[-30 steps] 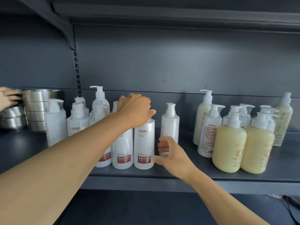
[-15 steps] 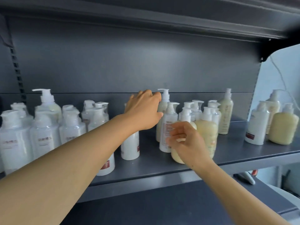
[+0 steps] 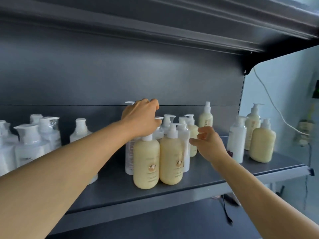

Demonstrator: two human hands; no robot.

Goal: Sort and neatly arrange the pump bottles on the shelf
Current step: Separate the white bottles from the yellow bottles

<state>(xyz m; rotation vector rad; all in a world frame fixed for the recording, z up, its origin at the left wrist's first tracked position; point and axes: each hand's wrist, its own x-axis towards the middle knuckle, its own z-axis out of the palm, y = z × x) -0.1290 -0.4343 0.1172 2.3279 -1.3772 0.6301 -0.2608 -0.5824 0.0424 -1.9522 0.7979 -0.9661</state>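
Note:
Pump bottles stand in clusters on a dark grey shelf (image 3: 207, 176). Two squat cream bottles (image 3: 146, 163) (image 3: 170, 159) stand at the front of the middle cluster, with white bottles (image 3: 186, 145) and more cream ones behind them. My left hand (image 3: 140, 118) reaches over this cluster, fingers curled round the pump head of a tall bottle at the back. Only that bottle's nozzle (image 3: 129, 102) shows. My right hand (image 3: 208, 144) hovers just right of the cluster, thumb and fingers apart, holding nothing.
Several white bottles (image 3: 31, 144) crowd the shelf's left part. A white bottle (image 3: 236, 140) and two cream ones (image 3: 262, 145) stand at the right end. A tall cream bottle (image 3: 205, 116) is at the back. An upper shelf (image 3: 155, 23) hangs overhead; a cable (image 3: 276, 109) runs down the right wall.
The view has swung right along the shelf. My left hand left the white bottles and closed on a pump head in the middle cluster. My right hand moved right past the cream bottles.

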